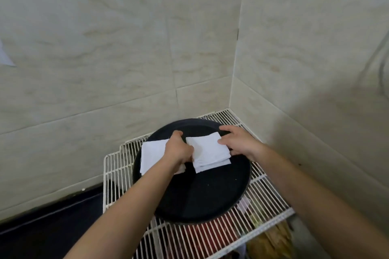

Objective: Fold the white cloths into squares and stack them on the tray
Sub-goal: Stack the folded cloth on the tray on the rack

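Between the two hands lies the folded cloth stack (207, 151), a squared white pile of several layers whose lower edges are slightly staggered. It rests on the far half of the round black tray (200, 200).

Left hand (179, 149): fingers curled together, knuckles up, clamped on the edge of the stack nearest to it. The thumb is at that edge. How far the fingers reach under the layers cannot be told.

Right hand (237, 143): fingers spread apart and mostly straight. The thumb tip sits on top of the stack at the edge on this hand's side. The index finger extends past the far corner, over the tray rim. Whether the lower fingers pass beneath the stack is not visible.

Outboard of the left hand, partly under its wrist and forearm, lies a second white cloth (152, 155). It is flat and overhangs the tray rim on that side. Its fold state is unclear.

Under both forearms the near half of the tray shows bare black surface.

Beneath the tray stands a white wire rack (117, 166), set into a corner of pale tiled walls (105, 48). Below the right forearm, a red object (210, 231) shows through the rack wires.
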